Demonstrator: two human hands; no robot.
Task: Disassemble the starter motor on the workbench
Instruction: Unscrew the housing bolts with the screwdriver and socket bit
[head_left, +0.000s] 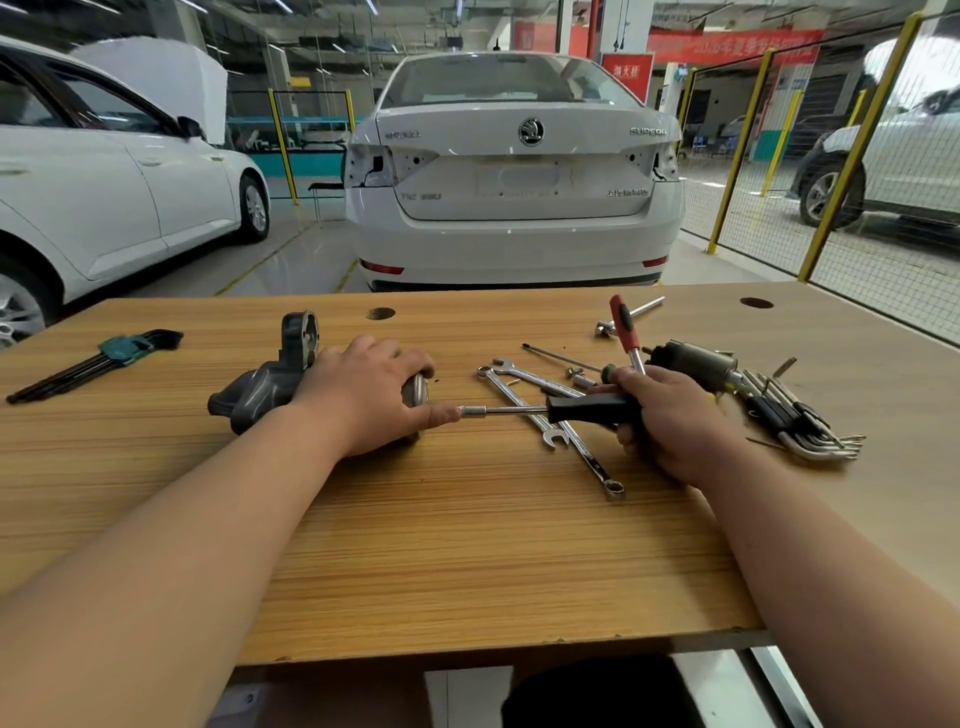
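nearest the camera, two bare forearms reach over the wooden workbench (467, 545). the left hand (363, 395) is clamped over the rear of the starter motor (270, 384), which lies on its side left of centre, its grey nose housing pointing away to the left; the thumb stretches out to steady the tip of the tool. the right hand (660, 415) is closed round the black handle of a nut driver (545, 410), whose thin shaft runs level to the motor's end cap, seemingly onto a through-bolt, though the fastener itself is hidden. crossed combination wrenches (550, 415) lie under that shaft. just beyond the right hand rest a red-handled ratchet (626, 332), a slim screwdriver (561, 357), a cylindrical metal part (696, 364), probably the solenoid, and a splayed set of hex keys (800, 421); another hex key set (104, 358) lies far left. judging by its cast metal body, the motor is heavy, rigid and round enough to roll, so pressing down across the barrel, as this hand does, is the sound place to hold; the smooth casing may be greasy. further off stands a white sedan (514, 171).
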